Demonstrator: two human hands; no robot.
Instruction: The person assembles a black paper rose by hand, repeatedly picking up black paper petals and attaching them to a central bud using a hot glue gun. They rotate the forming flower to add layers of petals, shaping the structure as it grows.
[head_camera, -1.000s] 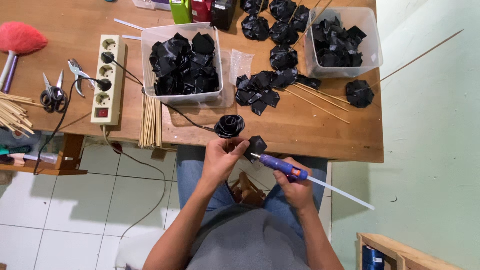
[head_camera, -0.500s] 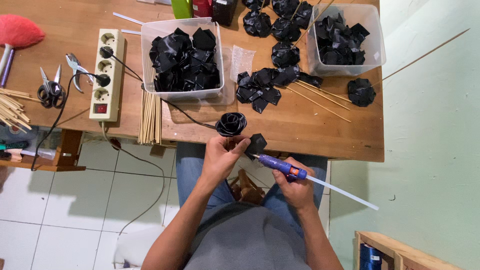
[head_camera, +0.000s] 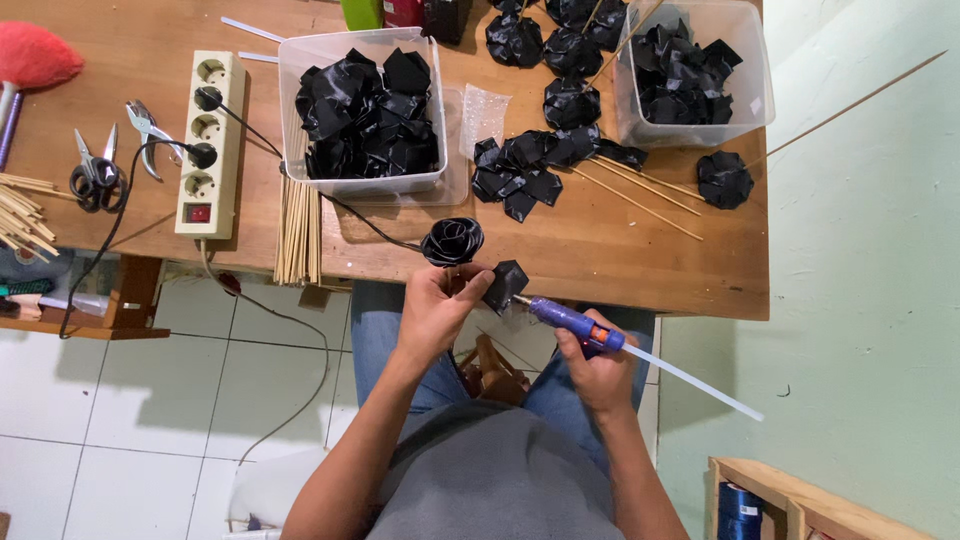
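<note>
Left hand (head_camera: 437, 308) pinching a black ribbon rose (head_camera: 452, 241) from below, fingers closed around its base, plus a folded black petal (head_camera: 505, 284) held just beside the bloom. Right hand (head_camera: 597, 365) wrapping tight around a purple glue gun (head_camera: 574, 324), nozzle touching the petal, a clear glue stick (head_camera: 700, 382) sticking out behind, away from the rose. Both hands hovering just off the near edge of the wooden table (head_camera: 600, 255), over the lap, with the rose overlapping that edge.

Going outward from the rose: a black cord running from beside it across the table to a cream power strip (head_camera: 210, 140) on the left. A bundle of thin sticks (head_camera: 297, 225) lying between strip and rose. Directly beyond the rose, a clear tub (head_camera: 362, 105) holding black petals. To the right of the rose, loose black petals (head_camera: 530, 170) lying on the wood, several skewers (head_camera: 640, 195) fanning out past them, a second clear tub (head_camera: 695, 70) further right. Scissors (head_camera: 95, 175) sitting well left of the rose, beyond the strip.
</note>
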